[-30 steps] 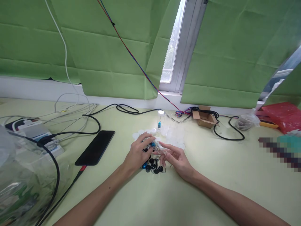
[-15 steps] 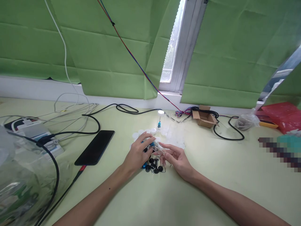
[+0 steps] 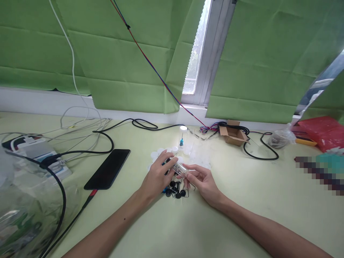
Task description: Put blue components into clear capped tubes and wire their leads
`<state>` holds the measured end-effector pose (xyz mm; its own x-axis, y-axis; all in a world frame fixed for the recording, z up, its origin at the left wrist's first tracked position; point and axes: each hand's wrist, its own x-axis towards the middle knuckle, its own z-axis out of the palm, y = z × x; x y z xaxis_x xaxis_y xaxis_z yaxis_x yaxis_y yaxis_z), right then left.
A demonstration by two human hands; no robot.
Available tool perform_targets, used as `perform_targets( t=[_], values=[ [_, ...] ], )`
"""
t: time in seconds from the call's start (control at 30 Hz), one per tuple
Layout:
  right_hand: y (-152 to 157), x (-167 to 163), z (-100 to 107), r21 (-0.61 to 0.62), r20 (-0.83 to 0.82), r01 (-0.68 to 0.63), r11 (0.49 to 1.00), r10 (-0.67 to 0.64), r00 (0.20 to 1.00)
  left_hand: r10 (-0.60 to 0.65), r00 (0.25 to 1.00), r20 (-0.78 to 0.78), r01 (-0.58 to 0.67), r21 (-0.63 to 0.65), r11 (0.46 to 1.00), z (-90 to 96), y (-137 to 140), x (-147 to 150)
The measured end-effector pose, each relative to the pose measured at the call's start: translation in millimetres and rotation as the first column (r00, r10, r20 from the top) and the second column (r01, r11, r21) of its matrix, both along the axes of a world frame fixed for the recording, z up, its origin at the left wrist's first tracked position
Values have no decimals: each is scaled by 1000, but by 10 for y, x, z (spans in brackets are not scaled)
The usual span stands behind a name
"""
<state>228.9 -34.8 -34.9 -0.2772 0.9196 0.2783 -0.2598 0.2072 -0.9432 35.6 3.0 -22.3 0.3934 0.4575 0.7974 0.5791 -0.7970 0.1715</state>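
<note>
A small clear plastic tube (image 3: 179,169) lies tilted between my two hands, above a pile of parts. My left hand (image 3: 157,175) is closed around its upper left end, which the fingers partly hide. With thumb and fingers, my right hand (image 3: 202,181) grips the lower right end. Below them lie several black-headed pieces with bent metal wires (image 3: 177,190), and a bit of blue (image 3: 164,189) shows beside the left fingers. Behind the hands stands a capped clear tube (image 3: 183,135) with a blue-based needle-like piece (image 3: 181,142) inside. White round caps (image 3: 154,155) lie around it.
A black phone (image 3: 108,169) with a cable plugged in lies to the left, near a white power strip (image 3: 40,154) and clear plastic bags (image 3: 24,215). At the back right are a small open cardboard box (image 3: 233,136), coiled black cables (image 3: 262,157) and a red bag (image 3: 325,134).
The clear tube between my hands shows more plainly now, and the blue part seen there before is out of sight. Both hands have stayed in nearly the same place.
</note>
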Motion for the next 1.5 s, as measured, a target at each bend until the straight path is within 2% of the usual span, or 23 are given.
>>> perform_targets(
  t=[0.77,0.93,1.2,1.5],
  values=[
    [12,-19,16,-66,3,93,993,-93,996,-6,999,-33,8,60,998,16,-30,40],
    [24,-11,26,-75,-9,75,994,-76,997,19,1000,3,-19,10,1000,-13,-17,34],
    [46,10,3,-84,-91,-31,996,23,996,13,997,77,-10,-35,999,-35,-8,37],
    [21,5,32,-114,8,-87,990,89,996,-10,998,58,9,6,1000,-24,-12,26]
  ],
)
